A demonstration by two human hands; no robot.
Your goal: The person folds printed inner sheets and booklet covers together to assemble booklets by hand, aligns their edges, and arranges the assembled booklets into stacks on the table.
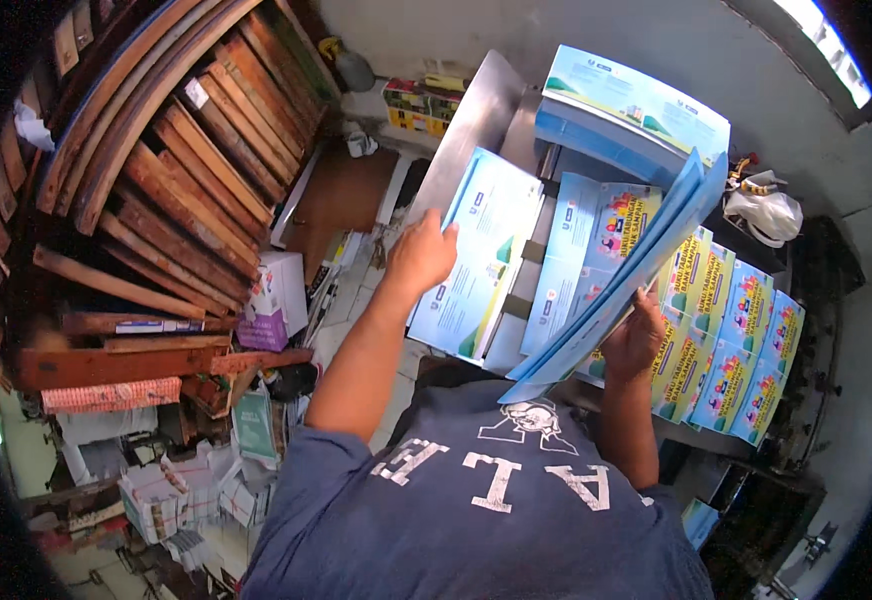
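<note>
My right hand [636, 335] is closed round the lower part of several light-blue printed sheets [621, 285], which stand tilted on edge in front of my body. At the left, my left hand [421, 255] curls over the outer edge of a light-blue printed stack [483, 255] with a green hill picture, its thumb on top. Between the hands lies a blue sheet [566, 255] with a coloured cartoon print. Beyond my right hand, overlapping rows of yellow and blue printed covers [731, 340] spread out. The sheets hide part of my right fingers.
A tall pile of blue printed sheets [636, 100] sits at the far side, beside a metal side plate [471, 125]. Wooden planks [196, 170] lean at the left. A white-and-purple box [276, 295] stands near them. A white plastic bag [766, 215] lies at the far right.
</note>
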